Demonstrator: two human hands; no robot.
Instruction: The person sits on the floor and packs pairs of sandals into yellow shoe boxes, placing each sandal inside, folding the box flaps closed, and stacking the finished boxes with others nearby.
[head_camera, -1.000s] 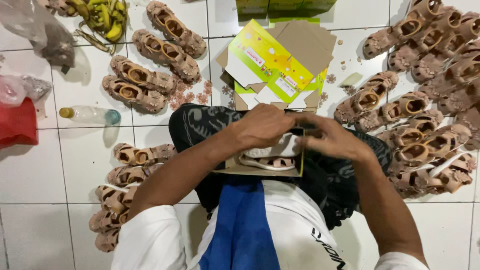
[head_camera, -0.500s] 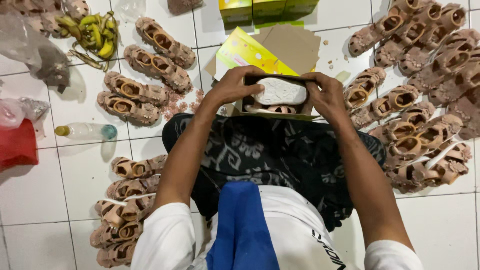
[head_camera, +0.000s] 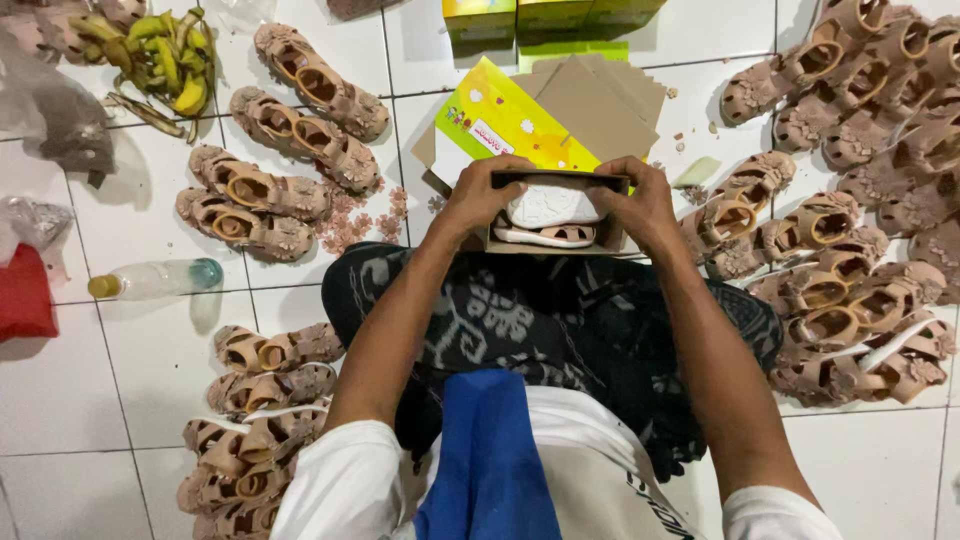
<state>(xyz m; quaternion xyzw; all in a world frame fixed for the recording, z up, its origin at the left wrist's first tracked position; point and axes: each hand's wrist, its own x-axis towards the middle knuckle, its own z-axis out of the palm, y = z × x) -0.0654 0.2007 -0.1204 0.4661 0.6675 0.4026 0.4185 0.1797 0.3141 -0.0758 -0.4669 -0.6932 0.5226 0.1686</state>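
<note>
I hold a small open cardboard shoe box (head_camera: 604, 240) out in front of my knees, over the white tiled floor. My left hand (head_camera: 480, 200) grips its left wall and my right hand (head_camera: 642, 203) grips its right wall. Inside lie a pair of small pale sandals (head_camera: 551, 212), soles partly up. Just beyond the box lies a stack of flattened boxes (head_camera: 590, 105), yellow-green printed outside and brown inside.
Tan children's sandals lie in rows at the left (head_camera: 290, 150), in a pile at lower left (head_camera: 255, 420) and in a big heap at the right (head_camera: 860, 230). A plastic bottle (head_camera: 150, 280), banana peels (head_camera: 165, 55), a red bag (head_camera: 25, 300) and closed yellow-green boxes (head_camera: 545, 15) surround me.
Both hands have carried the box of sandals from my lap forward, away from my body, toward the flattened boxes. My grip has shifted to the box's two side walls.
</note>
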